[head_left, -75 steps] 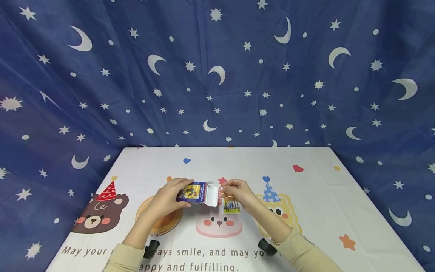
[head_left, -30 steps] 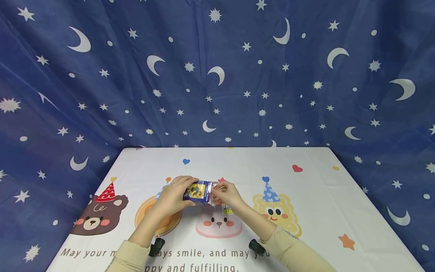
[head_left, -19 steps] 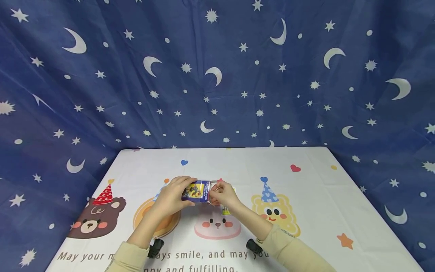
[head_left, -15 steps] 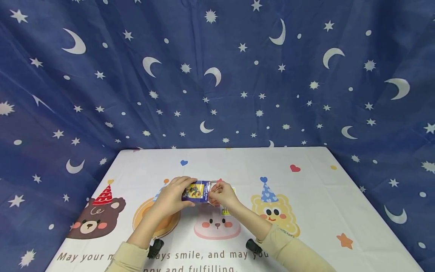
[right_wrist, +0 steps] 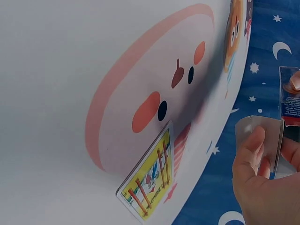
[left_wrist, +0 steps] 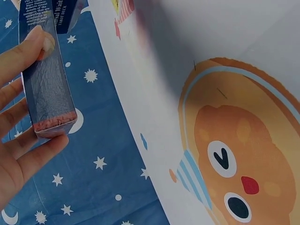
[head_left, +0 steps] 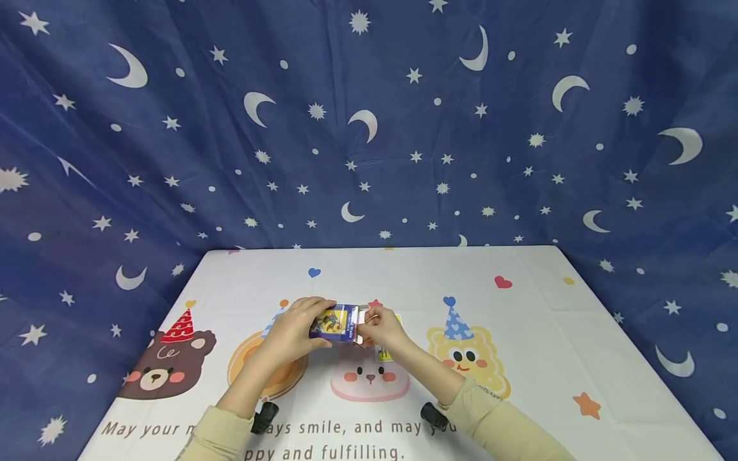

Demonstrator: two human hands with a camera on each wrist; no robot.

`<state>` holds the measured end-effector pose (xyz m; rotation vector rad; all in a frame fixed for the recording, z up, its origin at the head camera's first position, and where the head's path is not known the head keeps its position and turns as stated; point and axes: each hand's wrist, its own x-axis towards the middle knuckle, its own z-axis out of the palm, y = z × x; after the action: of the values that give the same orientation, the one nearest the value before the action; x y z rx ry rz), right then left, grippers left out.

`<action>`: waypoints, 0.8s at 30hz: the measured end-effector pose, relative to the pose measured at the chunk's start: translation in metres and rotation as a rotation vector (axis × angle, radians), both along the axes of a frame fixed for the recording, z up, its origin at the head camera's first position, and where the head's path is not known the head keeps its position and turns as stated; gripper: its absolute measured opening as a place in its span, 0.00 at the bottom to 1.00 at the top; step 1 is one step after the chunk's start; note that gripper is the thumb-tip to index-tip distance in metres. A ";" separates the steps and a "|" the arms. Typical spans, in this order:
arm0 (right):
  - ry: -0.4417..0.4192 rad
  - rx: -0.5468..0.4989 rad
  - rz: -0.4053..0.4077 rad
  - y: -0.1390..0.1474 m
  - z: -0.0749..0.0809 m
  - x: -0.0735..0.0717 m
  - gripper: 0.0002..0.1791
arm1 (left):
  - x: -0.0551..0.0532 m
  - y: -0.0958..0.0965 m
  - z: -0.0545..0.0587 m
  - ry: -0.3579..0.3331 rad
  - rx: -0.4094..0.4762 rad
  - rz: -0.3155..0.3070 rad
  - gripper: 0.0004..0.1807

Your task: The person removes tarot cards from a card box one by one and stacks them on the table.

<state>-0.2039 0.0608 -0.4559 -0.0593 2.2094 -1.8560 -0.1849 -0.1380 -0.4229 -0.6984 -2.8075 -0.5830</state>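
My left hand (head_left: 291,334) grips a blue tarot card box (head_left: 332,322) above the table, thumb on one narrow side and fingers round the other. In the left wrist view a narrow side of the box (left_wrist: 49,89) faces the camera, with white print near its top. At the box's open right end my right hand (head_left: 385,331) pinches the white flap (right_wrist: 244,129), thumb on one face and fingers behind. Beneath that hand a small stack of tarot cards (right_wrist: 150,178) lies face up on the cloth, the top card yellow with upright staves; the head view shows it partly covered.
A white tablecloth (head_left: 536,346) printed with cartoon faces, hearts and lettering covers the table. Behind it hangs a dark blue curtain (head_left: 403,192) with moons and stars. Black wrist devices (head_left: 264,417) are worn under both wrists.
My right hand has moved left from over the cards to the box's open end and now pinches its flap. The box, still in my left hand, has shifted slightly right.
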 end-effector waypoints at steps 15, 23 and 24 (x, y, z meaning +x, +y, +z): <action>-0.034 0.031 -0.020 0.008 -0.001 0.000 0.07 | -0.001 -0.001 0.000 0.000 -0.004 -0.012 0.39; -0.034 -0.014 -0.009 0.011 0.000 0.002 0.07 | 0.000 -0.003 0.001 0.002 -0.003 -0.005 0.39; -0.034 -0.015 -0.011 0.011 0.000 0.002 0.06 | 0.000 -0.004 0.000 0.002 -0.003 -0.005 0.39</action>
<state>-0.2018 0.0722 -0.4558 -0.0184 2.1768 -1.8658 -0.1849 -0.1415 -0.4226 -0.7057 -2.8065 -0.5793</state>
